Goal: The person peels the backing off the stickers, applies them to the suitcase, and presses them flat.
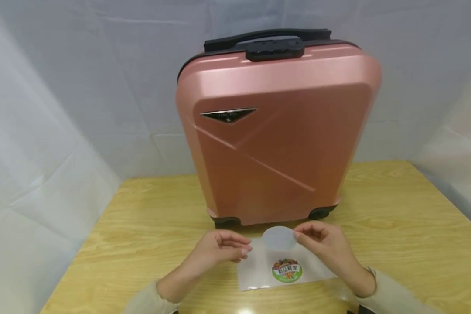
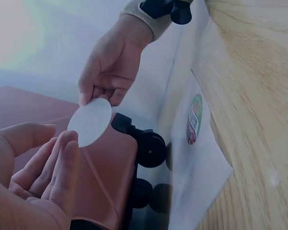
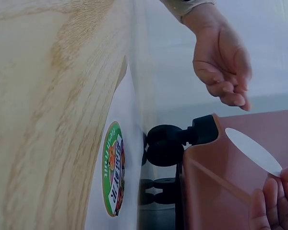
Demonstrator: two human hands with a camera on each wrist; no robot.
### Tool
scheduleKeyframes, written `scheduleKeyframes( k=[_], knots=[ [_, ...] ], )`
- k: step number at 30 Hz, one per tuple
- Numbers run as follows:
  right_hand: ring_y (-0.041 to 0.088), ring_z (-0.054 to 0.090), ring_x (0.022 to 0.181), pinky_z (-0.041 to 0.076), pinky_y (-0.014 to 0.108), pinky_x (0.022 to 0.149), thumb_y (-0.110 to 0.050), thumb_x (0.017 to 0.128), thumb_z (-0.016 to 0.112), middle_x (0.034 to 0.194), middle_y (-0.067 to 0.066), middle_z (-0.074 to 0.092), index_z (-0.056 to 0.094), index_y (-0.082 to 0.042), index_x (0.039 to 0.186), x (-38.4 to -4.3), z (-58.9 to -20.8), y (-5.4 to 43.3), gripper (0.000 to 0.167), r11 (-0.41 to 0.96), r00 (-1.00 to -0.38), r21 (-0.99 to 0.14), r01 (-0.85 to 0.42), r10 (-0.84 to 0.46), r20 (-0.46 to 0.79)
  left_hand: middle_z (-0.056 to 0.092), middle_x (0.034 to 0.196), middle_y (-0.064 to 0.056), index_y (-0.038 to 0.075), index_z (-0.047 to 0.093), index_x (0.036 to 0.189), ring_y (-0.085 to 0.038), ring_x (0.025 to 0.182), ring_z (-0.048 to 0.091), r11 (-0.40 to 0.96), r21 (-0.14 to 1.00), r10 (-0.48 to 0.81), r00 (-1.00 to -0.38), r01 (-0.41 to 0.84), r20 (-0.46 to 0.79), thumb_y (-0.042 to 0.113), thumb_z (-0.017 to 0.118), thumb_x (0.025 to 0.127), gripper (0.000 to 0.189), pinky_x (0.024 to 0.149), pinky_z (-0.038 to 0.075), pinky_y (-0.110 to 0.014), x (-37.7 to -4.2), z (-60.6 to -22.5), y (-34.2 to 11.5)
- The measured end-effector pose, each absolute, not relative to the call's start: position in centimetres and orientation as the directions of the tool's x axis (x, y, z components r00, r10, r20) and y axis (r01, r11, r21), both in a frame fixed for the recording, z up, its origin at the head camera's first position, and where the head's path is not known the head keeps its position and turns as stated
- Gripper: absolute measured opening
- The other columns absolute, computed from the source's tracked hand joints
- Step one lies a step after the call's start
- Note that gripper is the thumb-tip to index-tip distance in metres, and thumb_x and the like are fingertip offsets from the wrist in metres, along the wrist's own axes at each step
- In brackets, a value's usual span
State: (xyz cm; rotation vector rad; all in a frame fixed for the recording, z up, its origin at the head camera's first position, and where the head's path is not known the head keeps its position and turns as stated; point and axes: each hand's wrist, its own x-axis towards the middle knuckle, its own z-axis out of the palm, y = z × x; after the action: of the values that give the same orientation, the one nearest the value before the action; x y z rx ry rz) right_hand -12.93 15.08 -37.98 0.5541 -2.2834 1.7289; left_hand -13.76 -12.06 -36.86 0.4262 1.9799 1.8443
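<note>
Between thumb and fingertips, my right hand [image 1: 331,248] pinches the edge of a round sticker [image 1: 279,238], its plain pale side showing in the head view. The right wrist view has the disc [image 3: 253,151] tilted and clear of the table. My left hand [image 1: 221,248] is just left of the disc with loosely bent fingers and nothing in them; a gap separates this hand [image 3: 223,64] from the disc. Below both hands lies a pale sheet [image 1: 255,268] bearing a round, colourful fruit sticker [image 1: 287,271] with printed lettering.
A pink hard-shell suitcase [image 1: 267,139] stands upright on the wooden table [image 1: 141,235], just behind the hands. Its black wheels [image 2: 151,149] are near the sheet. Pale sheeting [image 1: 121,87] hangs behind and at both sides.
</note>
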Motion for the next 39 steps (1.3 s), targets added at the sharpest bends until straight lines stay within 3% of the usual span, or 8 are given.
scheduleKeyframes(
  k=[18,25,30,39],
  knots=[
    [0.003,0.062,0.066,0.053,0.02,0.059,0.001,0.083,0.067,0.078,0.009,0.07,0.069,0.001,0.086,-13.2,-37.8,13.9,0.004,0.22,-0.887,-0.86,-0.461,-0.14,0.44,0.067,0.104,-0.025,-0.013,0.062,0.109,-0.011,0.082,0.068,0.047,0.996,0.489,-0.871,0.077,0.044,0.004,0.065,0.086,0.028,0.071,0.055,-0.024,-13.5,-35.3,-8.8],
    [0.006,0.062,0.066,0.053,0.021,0.058,0.002,0.084,0.067,0.078,0.009,0.069,0.069,0.002,0.087,-12.9,-37.4,13.6,0.004,0.168,-0.876,-0.862,-0.477,-0.163,0.453,0.068,0.099,-0.024,-0.01,0.065,0.106,-0.019,0.081,0.068,0.061,0.988,0.464,-0.881,0.14,0.096,0.005,0.066,0.086,0.025,0.067,0.056,-0.024,-13.7,-35.5,-7.9],
    [0.007,0.062,0.064,0.053,0.021,0.057,0.004,0.083,0.067,0.076,0.009,0.069,0.069,0.002,0.086,-12.7,-37.3,13.4,0.004,0.154,-0.858,-0.848,-0.508,-0.183,0.481,0.069,0.099,-0.022,-0.009,0.066,0.105,-0.011,0.076,0.067,0.057,0.989,0.449,-0.888,0.136,0.097,0.007,0.067,0.086,0.024,0.066,0.056,-0.024,-13.9,-35.8,-7.6],
    [0.007,0.065,0.07,0.055,0.023,0.061,0.006,0.082,0.066,0.08,0.011,0.07,0.069,0.003,0.088,-12.7,-37.4,13.1,0.007,0.117,-0.842,-0.843,-0.525,-0.213,0.495,0.068,0.098,-0.025,-0.009,0.068,0.102,-0.008,0.074,0.067,0.06,0.984,0.453,-0.883,0.169,0.124,0.006,0.066,0.086,0.022,0.064,0.056,-0.024,-13.9,-35.9,-6.9]
  ],
)
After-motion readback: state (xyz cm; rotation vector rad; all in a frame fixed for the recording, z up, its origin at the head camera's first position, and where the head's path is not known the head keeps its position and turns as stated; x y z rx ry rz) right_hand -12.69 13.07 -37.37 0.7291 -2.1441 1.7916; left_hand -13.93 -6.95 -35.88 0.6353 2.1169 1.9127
